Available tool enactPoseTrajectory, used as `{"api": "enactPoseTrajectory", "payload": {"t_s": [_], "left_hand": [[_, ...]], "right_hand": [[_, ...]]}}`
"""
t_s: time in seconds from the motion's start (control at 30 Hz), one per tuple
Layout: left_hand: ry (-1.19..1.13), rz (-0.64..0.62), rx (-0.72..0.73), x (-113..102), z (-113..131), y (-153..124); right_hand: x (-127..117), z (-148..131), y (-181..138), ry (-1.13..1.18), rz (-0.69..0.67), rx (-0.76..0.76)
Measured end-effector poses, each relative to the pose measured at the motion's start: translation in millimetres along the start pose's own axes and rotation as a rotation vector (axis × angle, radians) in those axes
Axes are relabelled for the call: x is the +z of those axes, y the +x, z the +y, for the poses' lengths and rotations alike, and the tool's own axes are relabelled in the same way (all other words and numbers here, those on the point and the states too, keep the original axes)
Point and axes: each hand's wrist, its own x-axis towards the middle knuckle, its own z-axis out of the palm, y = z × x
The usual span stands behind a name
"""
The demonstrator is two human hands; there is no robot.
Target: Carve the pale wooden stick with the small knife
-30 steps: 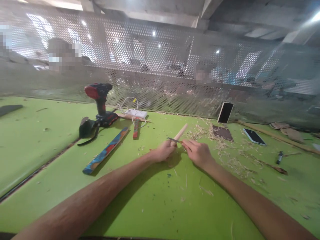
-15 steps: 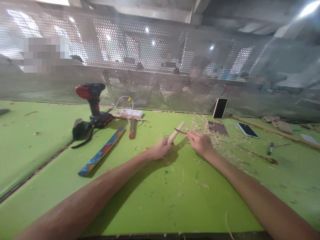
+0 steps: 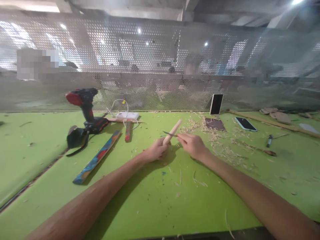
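My left hand (image 3: 157, 150) is closed around the lower end of a pale wooden stick (image 3: 175, 129), which slants up and away to the right. In my right hand (image 3: 193, 146) is a small knife (image 3: 168, 133), its handle mostly hidden by the fingers. The blade lies across the stick a little above my left hand, its tip pointing left. Both hands are held over the green tabletop (image 3: 155, 206), where thin wood shavings (image 3: 225, 151) are scattered, thickest to the right of my right hand.
Left stand a red-and-black cordless drill (image 3: 86, 108) and a painted wooden strip (image 3: 98, 156); a shorter strip (image 3: 127, 130) lies by a white power strip (image 3: 127, 115). Right are a propped phone (image 3: 216, 104), a flat phone (image 3: 245, 124) and a dark square sheet (image 3: 215, 124). Behind rises a perforated screen (image 3: 155, 83).
The knife has slid down along the stick toward my left hand, my right hand moving with it. The whole view has shifted slightly; my left hand keeps its hold.
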Motion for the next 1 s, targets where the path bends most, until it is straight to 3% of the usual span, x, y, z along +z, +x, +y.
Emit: {"api": "enactPoseTrajectory", "payload": {"t_s": [0.6,0.83,1.0], "left_hand": [[0.006,-0.008,-0.009,1.2,-0.9,3.3],[0.092,0.068,-0.001,5.4,3.6,1.2],[0.092,0.053,-0.017,6.1,6.0,1.5]], "right_hand": [[4.5,2.8,4.1,-0.131,-0.047,-0.036],[-0.2,5.1,4.6,-0.142,-0.033,-0.063],[1.4,6.7,5.0,-0.174,-0.045,-0.067]]}}
